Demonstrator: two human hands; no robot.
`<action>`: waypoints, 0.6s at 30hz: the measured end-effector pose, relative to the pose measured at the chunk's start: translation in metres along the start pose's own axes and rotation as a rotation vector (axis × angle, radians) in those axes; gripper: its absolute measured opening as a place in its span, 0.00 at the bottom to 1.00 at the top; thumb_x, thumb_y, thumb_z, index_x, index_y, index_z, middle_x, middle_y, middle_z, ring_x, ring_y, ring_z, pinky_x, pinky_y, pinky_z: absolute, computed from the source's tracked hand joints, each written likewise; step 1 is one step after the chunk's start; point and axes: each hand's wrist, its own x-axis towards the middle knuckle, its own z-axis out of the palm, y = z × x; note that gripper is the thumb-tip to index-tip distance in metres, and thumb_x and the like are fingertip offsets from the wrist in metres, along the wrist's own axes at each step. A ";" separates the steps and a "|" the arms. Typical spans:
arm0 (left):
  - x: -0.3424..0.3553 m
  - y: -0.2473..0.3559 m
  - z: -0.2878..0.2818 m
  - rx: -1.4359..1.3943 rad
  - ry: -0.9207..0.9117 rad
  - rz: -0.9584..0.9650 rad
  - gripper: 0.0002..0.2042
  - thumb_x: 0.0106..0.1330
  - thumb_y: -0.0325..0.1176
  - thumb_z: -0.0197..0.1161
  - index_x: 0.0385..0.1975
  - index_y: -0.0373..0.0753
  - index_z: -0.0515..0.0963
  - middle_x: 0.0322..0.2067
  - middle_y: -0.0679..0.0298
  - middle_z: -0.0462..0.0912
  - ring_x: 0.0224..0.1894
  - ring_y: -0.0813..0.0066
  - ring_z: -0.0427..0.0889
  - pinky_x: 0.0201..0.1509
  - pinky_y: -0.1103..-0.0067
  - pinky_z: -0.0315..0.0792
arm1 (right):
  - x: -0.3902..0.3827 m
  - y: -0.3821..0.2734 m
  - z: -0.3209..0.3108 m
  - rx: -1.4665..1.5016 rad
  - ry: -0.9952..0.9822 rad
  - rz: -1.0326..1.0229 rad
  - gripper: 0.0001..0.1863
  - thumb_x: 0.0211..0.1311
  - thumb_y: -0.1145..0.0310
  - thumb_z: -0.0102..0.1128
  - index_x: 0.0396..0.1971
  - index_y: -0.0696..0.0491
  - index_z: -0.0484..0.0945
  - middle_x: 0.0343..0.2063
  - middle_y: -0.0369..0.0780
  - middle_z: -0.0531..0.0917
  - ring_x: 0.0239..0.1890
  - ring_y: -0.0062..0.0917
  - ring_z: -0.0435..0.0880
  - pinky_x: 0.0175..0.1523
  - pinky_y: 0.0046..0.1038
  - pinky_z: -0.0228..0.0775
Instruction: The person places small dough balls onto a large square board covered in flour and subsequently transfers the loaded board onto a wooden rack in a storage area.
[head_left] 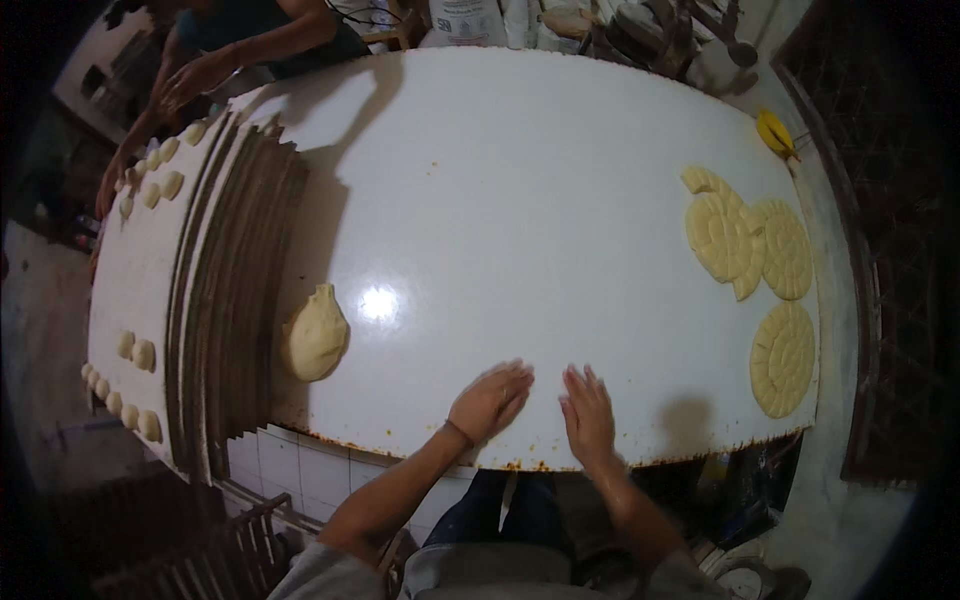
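My left hand and my right hand lie flat, fingers together, on the near edge of a glossy white table. Neither holds anything that I can see; whether dough lies under the palms is hidden. A lump of pale dough rests on the table to the left of my left hand, against a stack of brown boards. Several flat round patterned dough discs lie at the table's right end, one more nearer to me.
Another person's hands work at the far left over a white board with small dough pieces. More small pieces sit at its near end. A yellow object lies at the far right corner. Clutter stands behind the table.
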 end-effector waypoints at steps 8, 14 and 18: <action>0.041 0.003 -0.011 0.106 0.096 0.014 0.12 0.69 0.32 0.69 0.51 0.42 0.85 0.56 0.57 0.85 0.63 0.61 0.81 0.68 0.64 0.75 | 0.009 0.017 0.004 0.048 0.245 0.130 0.16 0.72 0.67 0.62 0.56 0.56 0.82 0.57 0.46 0.81 0.68 0.46 0.74 0.74 0.45 0.63; -0.063 -0.051 -0.033 0.019 -0.062 0.172 0.15 0.70 0.31 0.67 0.55 0.41 0.83 0.58 0.57 0.83 0.63 0.59 0.80 0.69 0.66 0.74 | -0.079 0.062 -0.023 0.051 0.023 0.070 0.21 0.63 0.75 0.71 0.56 0.54 0.82 0.55 0.48 0.81 0.62 0.47 0.77 0.66 0.44 0.72; 0.013 -0.016 0.004 0.051 0.185 -0.020 0.12 0.71 0.31 0.66 0.53 0.39 0.83 0.59 0.56 0.82 0.64 0.56 0.80 0.70 0.65 0.74 | -0.005 0.009 0.014 0.063 0.165 0.091 0.19 0.70 0.70 0.65 0.58 0.58 0.80 0.59 0.51 0.78 0.65 0.47 0.74 0.72 0.44 0.63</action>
